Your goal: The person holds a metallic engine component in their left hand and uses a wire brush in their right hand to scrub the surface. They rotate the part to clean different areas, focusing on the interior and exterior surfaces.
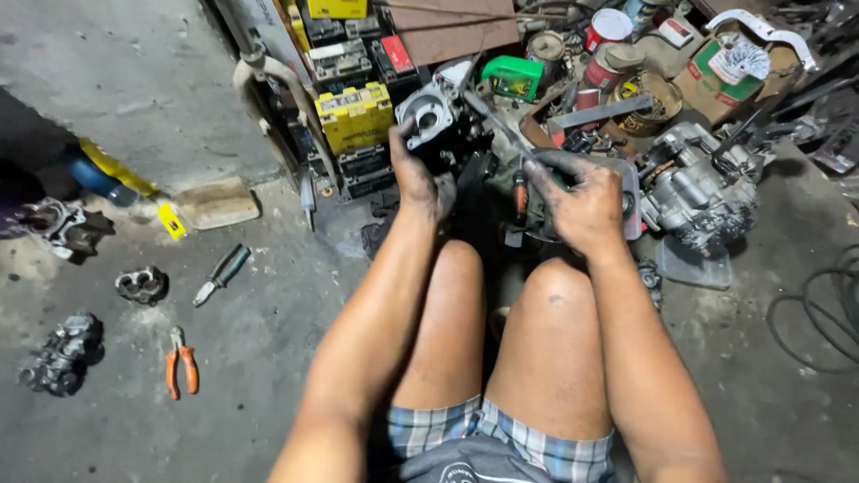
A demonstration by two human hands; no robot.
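Observation:
I sit on a concrete floor with my bare knees in the lower middle of the view. My left hand (417, 174), black with grease, holds a dark engine part (436, 114) with a round silver opening in front of my knees. My right hand (583, 204) grips a screwdriver with an orange and black handle (519, 195), its metal shaft (490, 118) angled up towards that part. A dark cloth or part lies under my right hand, mostly hidden.
A yellow battery (355, 114) and black boxes stand at the back left. A grey engine block (698, 188) lies to the right. Orange pliers (181, 362), a screwdriver (221, 275) and small metal parts (61, 353) lie on the floor at left. Cans and cardboard boxes crowd the back.

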